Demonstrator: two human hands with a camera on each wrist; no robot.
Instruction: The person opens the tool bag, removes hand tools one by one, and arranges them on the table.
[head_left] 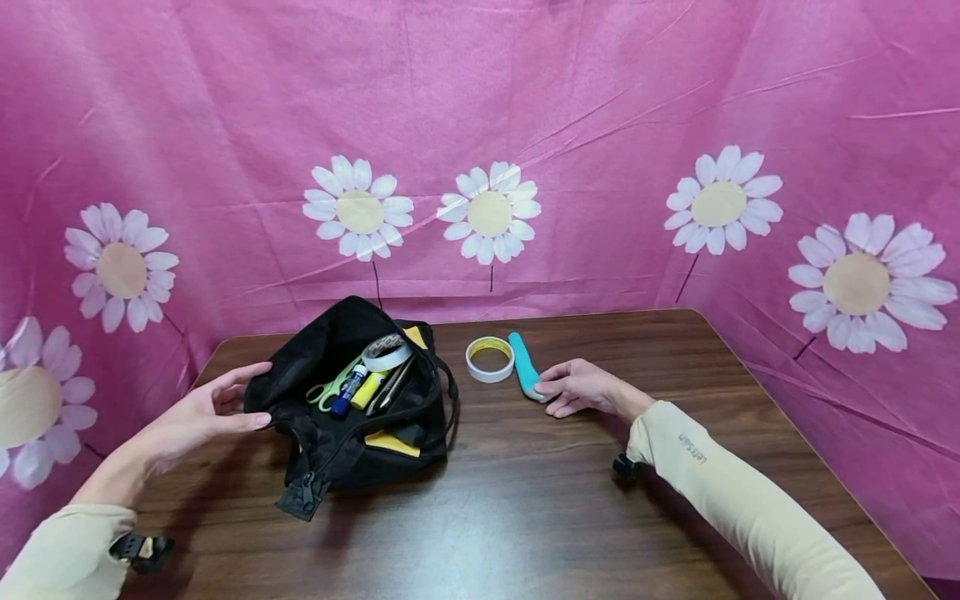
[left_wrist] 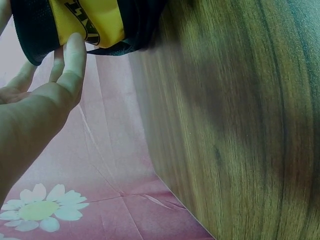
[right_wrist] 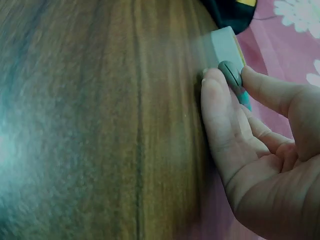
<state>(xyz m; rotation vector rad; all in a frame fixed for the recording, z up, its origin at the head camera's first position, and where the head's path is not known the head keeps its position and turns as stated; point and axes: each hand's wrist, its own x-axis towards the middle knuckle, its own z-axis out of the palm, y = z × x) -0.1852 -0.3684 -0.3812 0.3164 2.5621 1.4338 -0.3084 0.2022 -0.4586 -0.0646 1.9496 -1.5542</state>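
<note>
A black bag [head_left: 352,462] with yellow patches sits gaping on the left of the table. Inside it lie green-handled scissors [head_left: 324,393], a blue glue stick [head_left: 347,392], a yellow marker-like stick [head_left: 369,390], some slim pens and a white tape roll [head_left: 385,353]. My left hand [head_left: 198,417] holds the bag's left side between thumb and fingers; in the left wrist view its fingertips touch a yellow panel [left_wrist: 107,20]. On the table, my right hand [head_left: 588,387] pinches the grey, slotted end of a teal utility knife [head_left: 522,362].
Beside the knife, another tape roll [head_left: 491,375] lies on the brown wooden table [head_left: 525,517]. A pink cloth [head_left: 585,75] with white daisies hangs around the table's back and sides. The bag's strap [head_left: 452,392] loops out on its right.
</note>
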